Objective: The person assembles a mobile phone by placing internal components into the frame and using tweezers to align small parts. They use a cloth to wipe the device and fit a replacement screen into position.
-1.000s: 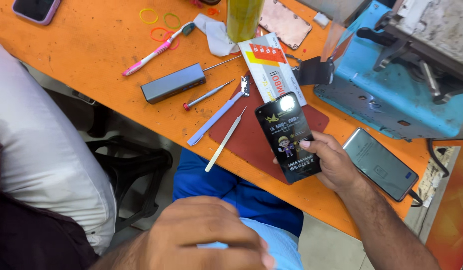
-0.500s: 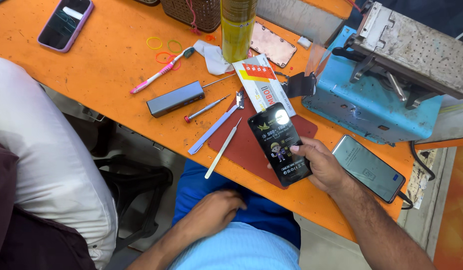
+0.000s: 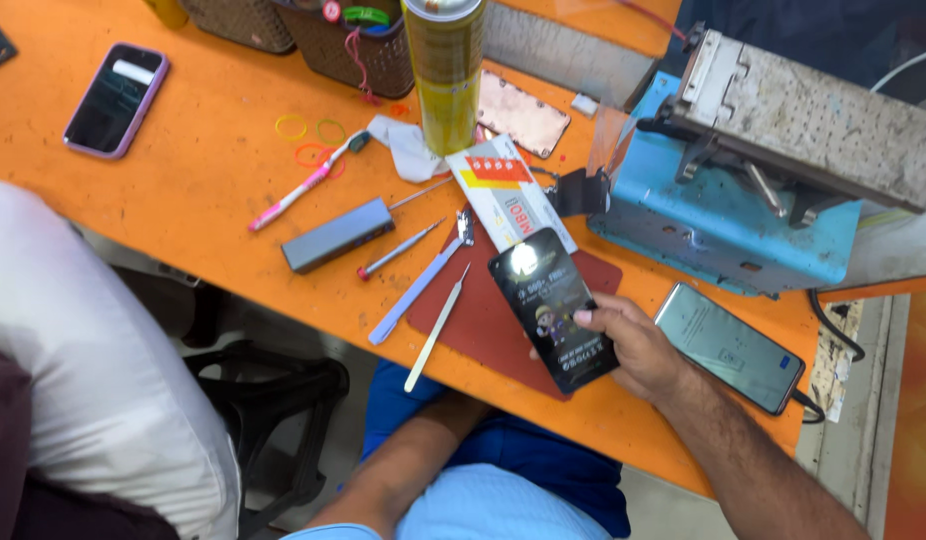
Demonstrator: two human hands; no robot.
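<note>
Black phone (image 3: 553, 308) in rt hand (image 3: 633, 345), over mat (image 3: 483, 315).

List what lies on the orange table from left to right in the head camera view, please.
Purple-cased phone → pink-and-white pen → grey rectangular box → black glossy packet held by the right hand → dark phone lying flat
</note>
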